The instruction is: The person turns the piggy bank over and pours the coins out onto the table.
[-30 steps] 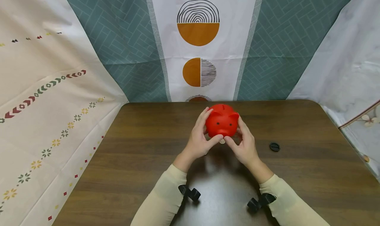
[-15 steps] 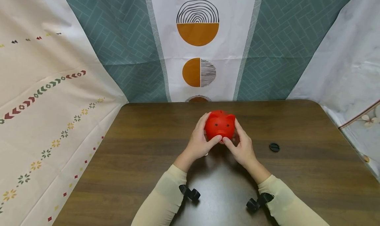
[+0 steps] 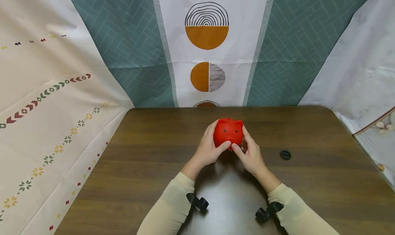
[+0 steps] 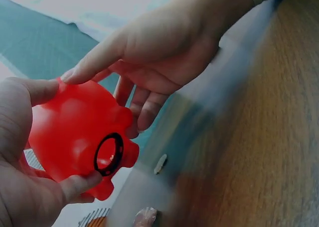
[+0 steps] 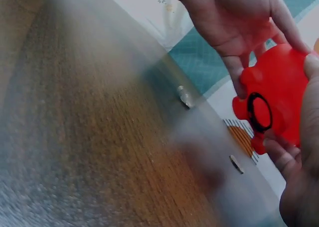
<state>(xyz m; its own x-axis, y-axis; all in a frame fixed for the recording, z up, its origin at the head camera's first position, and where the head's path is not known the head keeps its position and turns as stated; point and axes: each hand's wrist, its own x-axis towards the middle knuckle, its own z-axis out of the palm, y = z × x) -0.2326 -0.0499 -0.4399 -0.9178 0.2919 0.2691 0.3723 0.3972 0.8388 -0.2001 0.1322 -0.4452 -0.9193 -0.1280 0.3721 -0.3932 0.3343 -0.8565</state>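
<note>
Both hands hold a red piggy bank (image 3: 228, 132) above the table, its face turned toward the person. The left hand (image 3: 206, 147) grips its left side and the right hand (image 3: 250, 154) its right side, thumbs nearly meeting under the snout. Seen from below in the left wrist view, the underside has a round hole with a black rim (image 4: 96, 159), uncovered. Under the bank, a coin (image 4: 145, 217) and another thin coin (image 4: 160, 164) lie on the table. The right wrist view also shows a shiny coin (image 5: 185, 96) and a thin one (image 5: 237, 164).
A black round plug (image 3: 285, 155) lies on the brown wooden table (image 3: 308, 187), right of the hands. Patterned cloths (image 3: 210, 53) hang behind and at both sides. Each forearm wears a black wrist camera, such as the left one (image 3: 197, 201).
The piggy bank has come down slightly and left, and its top slot has tilted mostly out of sight. A pale coin seen below the thumbs a second ago no longer shows there.
</note>
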